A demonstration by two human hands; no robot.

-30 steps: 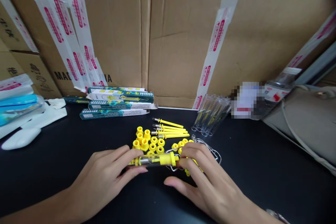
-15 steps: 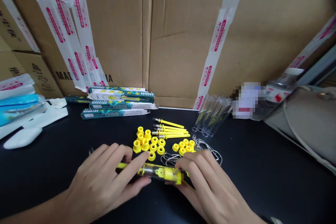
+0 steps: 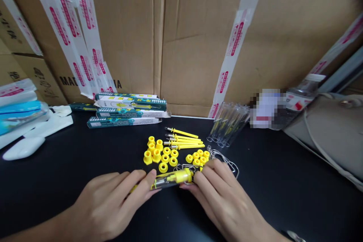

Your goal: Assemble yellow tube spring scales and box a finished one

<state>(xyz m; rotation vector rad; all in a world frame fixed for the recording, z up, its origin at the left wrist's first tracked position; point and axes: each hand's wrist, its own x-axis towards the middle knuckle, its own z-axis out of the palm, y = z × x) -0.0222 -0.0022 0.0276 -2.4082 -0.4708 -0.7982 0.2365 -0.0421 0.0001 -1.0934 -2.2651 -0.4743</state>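
Observation:
A clear tube with yellow fittings (image 3: 171, 179) lies crosswise just above the black table (image 3: 283, 185), held between both hands. My left hand (image 3: 113, 200) grips its left end with fingers curled over it. My right hand (image 3: 224, 196) pinches the yellow cap end with fingertips pressed together. Just behind lie several yellow caps and rings (image 3: 161, 155), yellow rods with metal tips (image 3: 184, 140), wire clips (image 3: 224, 159) and a bundle of clear tubes (image 3: 228, 124).
Green and white boxes (image 3: 127, 111) are stacked at the back left before a wall of taped cardboard cartons (image 3: 181, 38). White packets and a white case (image 3: 24, 147) lie far left. A beige bag (image 3: 331, 132) and a bottle (image 3: 300, 94) sit at the right.
The tube rose from a tilt to nearly level and shifted slightly away from me. Both hands stayed on it, the right fingers moving up to its yellow cap end.

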